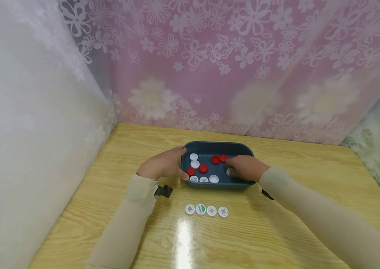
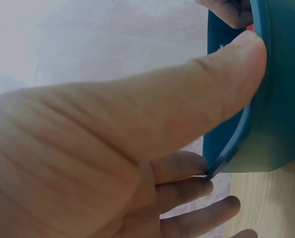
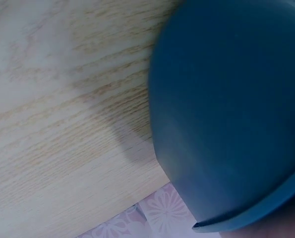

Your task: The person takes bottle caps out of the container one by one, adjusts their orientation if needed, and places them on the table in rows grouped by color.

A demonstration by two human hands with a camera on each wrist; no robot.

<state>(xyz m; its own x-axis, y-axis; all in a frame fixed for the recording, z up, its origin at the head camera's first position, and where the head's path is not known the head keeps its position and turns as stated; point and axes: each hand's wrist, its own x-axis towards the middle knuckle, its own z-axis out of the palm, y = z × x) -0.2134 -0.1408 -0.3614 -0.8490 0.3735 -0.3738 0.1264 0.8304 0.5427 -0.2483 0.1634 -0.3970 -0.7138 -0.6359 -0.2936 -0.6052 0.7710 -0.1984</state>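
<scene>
A dark blue tray (image 1: pixel 217 185) sits on the table with red and white bottle caps inside. My left hand (image 1: pixel 164 164) grips its left end, thumb (image 2: pixel 236 64) over the near corner of the rim and fingers spread along the far corner. Inside the tray's right part is my right hand (image 1: pixel 246 167), its curled fingers pinching a white bottle cap (image 1: pixel 228 172) that is mostly hidden by them. Just beyond those fingers lie two red caps (image 1: pixel 215 160). The right wrist view is filled by the tray's outer wall (image 3: pixel 226 109).
Several white caps (image 1: pixel 211 211) form a row on the wooden table (image 1: pixel 156 239) in front of the tray, one with a green mark. More white caps (image 1: pixel 214 179) lie along the tray's near side. A pink floral curtain (image 1: pixel 210 74) hangs behind the table.
</scene>
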